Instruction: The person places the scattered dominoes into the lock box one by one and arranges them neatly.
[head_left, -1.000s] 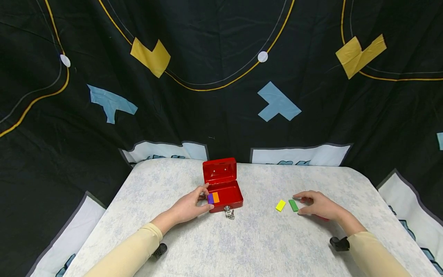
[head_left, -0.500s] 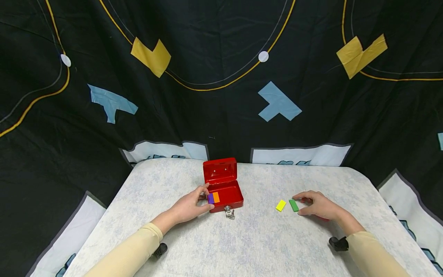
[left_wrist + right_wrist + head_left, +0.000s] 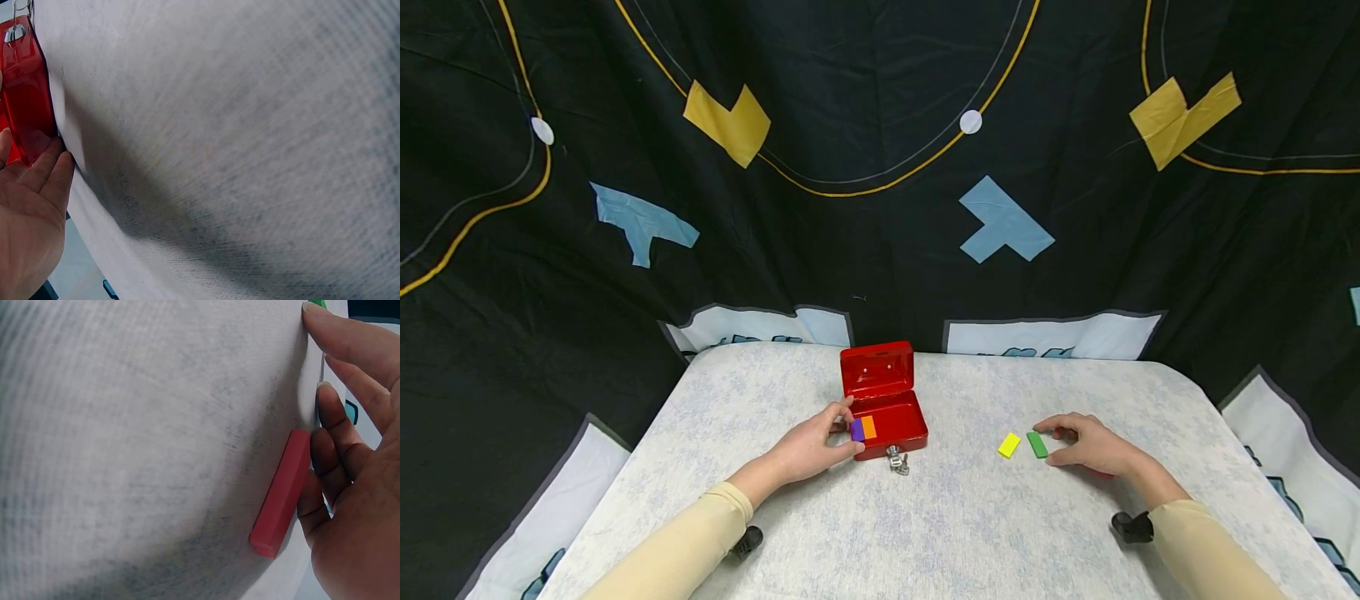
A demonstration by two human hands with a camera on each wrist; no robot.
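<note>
Head view shows the left hand (image 3: 808,443) with thumb and forefinger parted at the left end of the red box (image 3: 906,421), beside the purple block (image 3: 857,431). Right hand (image 3: 1090,447) spreads thumb and forefinger by the green block (image 3: 1037,445); whether touching, I cannot tell.

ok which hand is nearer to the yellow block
The right hand: its thumb and index finger are by the green block, just to the right of the yellow block. The left hand is farther off, at the red box's left side.
</note>
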